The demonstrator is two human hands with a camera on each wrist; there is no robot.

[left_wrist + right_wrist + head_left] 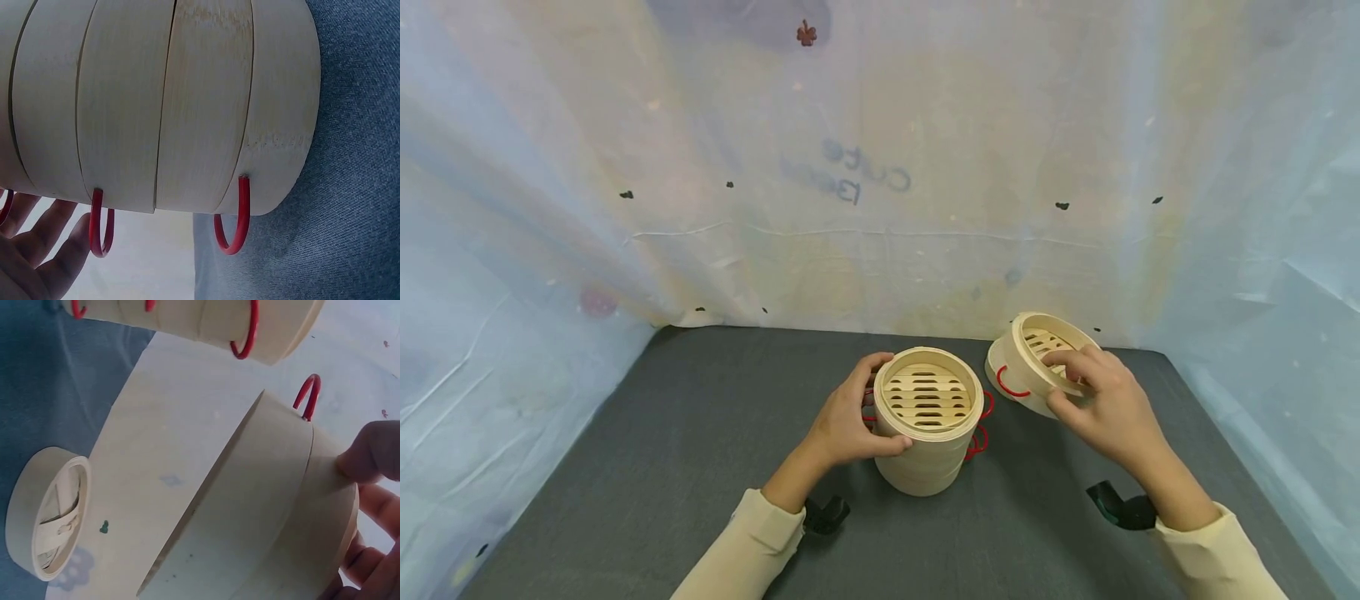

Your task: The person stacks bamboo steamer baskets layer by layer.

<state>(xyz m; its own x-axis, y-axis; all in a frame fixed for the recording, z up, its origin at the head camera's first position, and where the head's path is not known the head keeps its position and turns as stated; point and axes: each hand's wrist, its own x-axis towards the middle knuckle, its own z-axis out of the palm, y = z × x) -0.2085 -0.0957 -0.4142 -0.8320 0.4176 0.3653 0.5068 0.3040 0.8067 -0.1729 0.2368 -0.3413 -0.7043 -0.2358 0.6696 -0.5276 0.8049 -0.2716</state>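
Observation:
A tall stack of bamboo steamer baskets stands upright on the dark cloth, its slatted top basket facing up and red loop handles on its sides. My left hand grips the stack near its top, thumb at the front and fingers round the left side. To the right, my right hand pinches the rim of a separate steamer basket, fingers inside the rim and thumb outside. That basket tilts and hangs raised above the cloth in the right wrist view. One red handle shows on it.
Behind the tilted basket, a round bamboo lid with a strap-like handle rests on the cloth, seen only in the right wrist view. Pale plastic sheeting rises at the back and both sides. Black devices sit at both wrists.

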